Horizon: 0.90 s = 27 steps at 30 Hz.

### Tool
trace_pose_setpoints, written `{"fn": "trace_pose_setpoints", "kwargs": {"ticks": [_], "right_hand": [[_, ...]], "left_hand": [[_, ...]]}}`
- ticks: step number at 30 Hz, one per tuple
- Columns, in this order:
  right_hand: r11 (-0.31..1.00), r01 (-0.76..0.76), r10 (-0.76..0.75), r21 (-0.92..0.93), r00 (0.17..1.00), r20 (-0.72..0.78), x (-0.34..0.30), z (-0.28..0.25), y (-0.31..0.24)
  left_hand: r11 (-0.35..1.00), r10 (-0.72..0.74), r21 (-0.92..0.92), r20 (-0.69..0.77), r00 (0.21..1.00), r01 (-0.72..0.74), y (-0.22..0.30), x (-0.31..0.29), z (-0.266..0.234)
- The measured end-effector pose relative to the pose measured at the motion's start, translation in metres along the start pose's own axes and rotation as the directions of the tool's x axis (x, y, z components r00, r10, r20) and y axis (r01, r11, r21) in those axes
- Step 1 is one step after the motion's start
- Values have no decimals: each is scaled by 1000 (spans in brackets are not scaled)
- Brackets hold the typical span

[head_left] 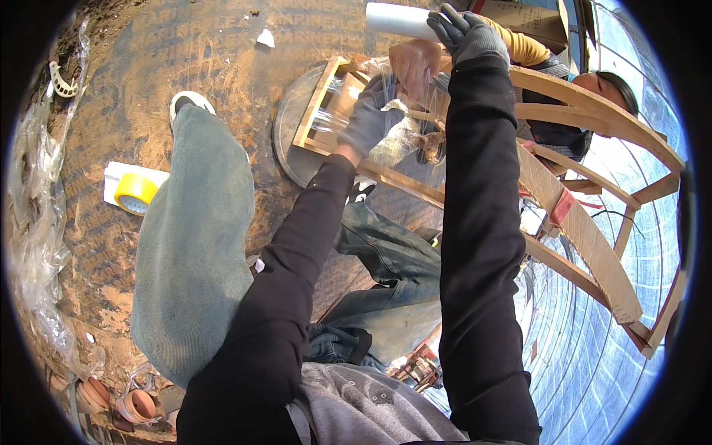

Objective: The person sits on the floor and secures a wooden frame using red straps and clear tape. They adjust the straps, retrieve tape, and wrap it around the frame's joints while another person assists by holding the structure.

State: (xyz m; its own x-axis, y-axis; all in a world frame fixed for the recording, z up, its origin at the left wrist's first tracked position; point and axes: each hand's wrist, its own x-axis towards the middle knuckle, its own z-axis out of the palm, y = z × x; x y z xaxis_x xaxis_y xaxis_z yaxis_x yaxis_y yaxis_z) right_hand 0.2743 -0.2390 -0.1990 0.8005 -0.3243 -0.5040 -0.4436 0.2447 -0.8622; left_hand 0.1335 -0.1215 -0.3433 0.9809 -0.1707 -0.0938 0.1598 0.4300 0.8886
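My right hand (478, 44), in a grey glove, is closed around the near end of a roll of clear stretch film (400, 21). My left hand (367, 115), also gloved, closes on the wrapped end of a wooden frame (314, 104); its fingertips are partly hidden. Film (404, 130) stretches across the frame's bars and over a pale, crumpled piece beside my left fingers. The frame's end rests over a round grey disc (285, 130). Another person's bare hand (415, 63) reaches in between my hands, against the film.
A co-worker (571, 111) leans behind curved wooden pieces (593, 237) on the right. Yellow tape (136, 194) lies on something white beside my left leg (193, 245). Loose plastic sheeting (37, 245) runs along the left; terracotta pots (137, 406) stand at the lower left.
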Motion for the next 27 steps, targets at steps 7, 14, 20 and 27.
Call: {"fn": "trace_pose_setpoints", "kwargs": {"ticks": [7,14,20,27], "right_hand": [[997,54,-67,-61,969,-236,0,13,-2],[-72,-70,644,995,759,100,21,27,-24],[-757,312,491,574,851,186,48,13,-24],[996,-50,70,75,949,-306,63,10,5]], "left_hand": [[902,266,349,18,964,-255,8,9,-2],[917,316,236,67,947,-322,11,19,-16],[926,171,313,149,974,-210,19,19,-31],[795,198,526,247,949,-303,19,31,-29]]}}
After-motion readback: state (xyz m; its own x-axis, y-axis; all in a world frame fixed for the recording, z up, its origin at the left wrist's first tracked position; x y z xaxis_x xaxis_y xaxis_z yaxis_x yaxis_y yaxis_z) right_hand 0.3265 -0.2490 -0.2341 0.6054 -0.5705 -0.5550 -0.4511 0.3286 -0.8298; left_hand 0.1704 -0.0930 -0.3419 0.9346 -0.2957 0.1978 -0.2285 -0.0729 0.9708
